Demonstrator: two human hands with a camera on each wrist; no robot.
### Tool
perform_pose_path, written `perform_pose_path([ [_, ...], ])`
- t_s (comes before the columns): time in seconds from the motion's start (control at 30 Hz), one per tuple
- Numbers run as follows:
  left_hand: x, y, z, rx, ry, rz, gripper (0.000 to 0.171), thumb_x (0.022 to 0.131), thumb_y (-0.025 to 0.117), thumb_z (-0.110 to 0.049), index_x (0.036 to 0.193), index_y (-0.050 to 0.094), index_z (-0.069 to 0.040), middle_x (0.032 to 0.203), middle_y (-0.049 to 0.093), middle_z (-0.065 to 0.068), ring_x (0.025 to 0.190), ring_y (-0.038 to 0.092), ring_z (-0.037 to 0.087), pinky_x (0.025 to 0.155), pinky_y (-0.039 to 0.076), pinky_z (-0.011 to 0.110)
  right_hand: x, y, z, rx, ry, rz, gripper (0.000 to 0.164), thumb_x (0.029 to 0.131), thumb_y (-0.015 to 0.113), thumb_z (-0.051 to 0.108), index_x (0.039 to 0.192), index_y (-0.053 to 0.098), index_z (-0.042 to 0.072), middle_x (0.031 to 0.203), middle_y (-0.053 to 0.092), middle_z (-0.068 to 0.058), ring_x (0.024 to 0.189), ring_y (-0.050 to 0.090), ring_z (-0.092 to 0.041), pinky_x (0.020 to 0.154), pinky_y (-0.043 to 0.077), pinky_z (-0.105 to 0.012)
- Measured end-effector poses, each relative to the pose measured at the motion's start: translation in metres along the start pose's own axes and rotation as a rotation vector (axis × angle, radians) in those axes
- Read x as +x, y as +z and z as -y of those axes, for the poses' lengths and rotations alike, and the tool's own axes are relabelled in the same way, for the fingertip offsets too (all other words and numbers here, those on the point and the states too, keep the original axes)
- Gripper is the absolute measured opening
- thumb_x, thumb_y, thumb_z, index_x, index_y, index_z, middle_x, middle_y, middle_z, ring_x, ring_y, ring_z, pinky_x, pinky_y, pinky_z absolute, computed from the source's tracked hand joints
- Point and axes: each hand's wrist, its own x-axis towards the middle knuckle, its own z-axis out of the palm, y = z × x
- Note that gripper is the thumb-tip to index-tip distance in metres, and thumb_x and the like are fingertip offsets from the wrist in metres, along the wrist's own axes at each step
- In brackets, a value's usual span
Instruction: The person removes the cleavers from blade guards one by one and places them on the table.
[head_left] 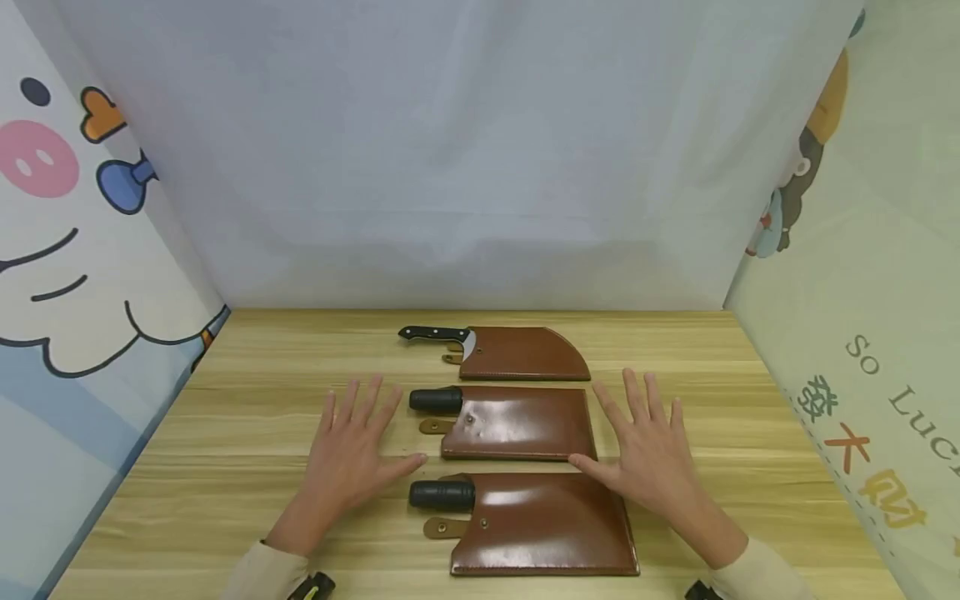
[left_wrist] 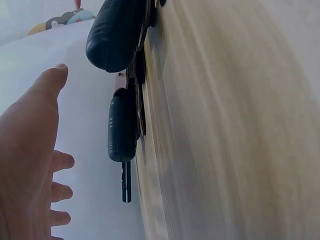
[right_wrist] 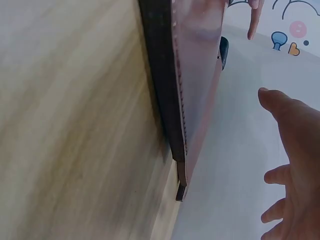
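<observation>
Three cleavers in brown leather sheaths lie in a column on the table, handles to the left. The far cleaver (head_left: 525, 353) has a black riveted handle and a curved sheath end. Dark rounded handles stick out of the middle cleaver's sheath (head_left: 525, 423) and the near cleaver's sheath (head_left: 555, 525). My left hand (head_left: 348, 454) is spread flat, palm down, left of the handles, its thumb toward the gap between the middle and near ones. Also spread, my right hand (head_left: 648, 450) hovers by the sheaths' right ends, thumb tip overlapping the middle sheath's corner. Neither hand holds anything.
The wood-grain table (head_left: 225, 467) runs back to a pale curtain (head_left: 465, 167). Cartoon-printed cloth (head_left: 82, 250) hangs at the left, and a light green printed cloth (head_left: 862, 292) at the right. Snap straps (head_left: 445, 528) stick out beside the handles.
</observation>
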Motion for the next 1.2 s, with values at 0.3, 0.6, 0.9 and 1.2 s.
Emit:
perform_pose_path([
  [0.3, -0.016, -0.001, -0.006, -0.037, 0.030, 0.001, 0.100, 0.086, 0.054, -0.081, 0.161, 0.035, -0.018, 0.169, 0.021, 0.013, 0.155, 0.015, 0.042, 0.122, 0.010, 0.062, -0.016, -0.010, 0.007, -0.006, -0.050, 0.022, 0.106, 0.078, 0.062, 0.084, 0.161, 0.034, 0.025, 0.164, 0.026, -0.026, 0.151, 0.021, -0.050, 0.105, 0.029, -0.077],
  [0.6, -0.032, -0.001, -0.014, -0.059, 0.097, 0.012, 0.095, 0.088, 0.050, -0.082, 0.158, 0.041, -0.018, 0.166, 0.029, 0.013, 0.152, 0.027, 0.040, 0.120, 0.021, 0.060, -0.036, -0.009, 0.011, 0.025, -0.086, 0.082, 0.102, 0.080, 0.062, 0.082, 0.157, 0.042, 0.019, 0.162, 0.030, -0.025, 0.148, 0.027, -0.051, 0.102, 0.033, -0.076],
  [0.9, -0.039, 0.002, -0.021, -0.093, 0.193, 0.018, 0.088, 0.090, 0.052, -0.078, 0.154, 0.049, -0.017, 0.163, 0.036, 0.011, 0.149, 0.035, 0.038, 0.118, 0.028, 0.058, -0.056, -0.002, 0.016, 0.056, -0.114, 0.141, 0.102, 0.080, 0.063, 0.082, 0.158, 0.041, 0.021, 0.163, 0.032, -0.021, 0.148, 0.028, -0.049, 0.104, 0.034, -0.074],
  [1.2, -0.039, 0.006, -0.030, -0.199, 0.268, 0.068, 0.080, 0.092, 0.056, -0.072, 0.153, 0.050, -0.020, 0.158, 0.046, 0.007, 0.146, 0.040, 0.034, 0.115, 0.034, 0.054, -0.068, 0.001, 0.020, 0.089, -0.171, 0.188, 0.102, 0.079, 0.059, 0.087, 0.156, 0.046, 0.022, 0.162, 0.036, -0.018, 0.146, 0.036, -0.045, 0.103, 0.038, -0.069],
])
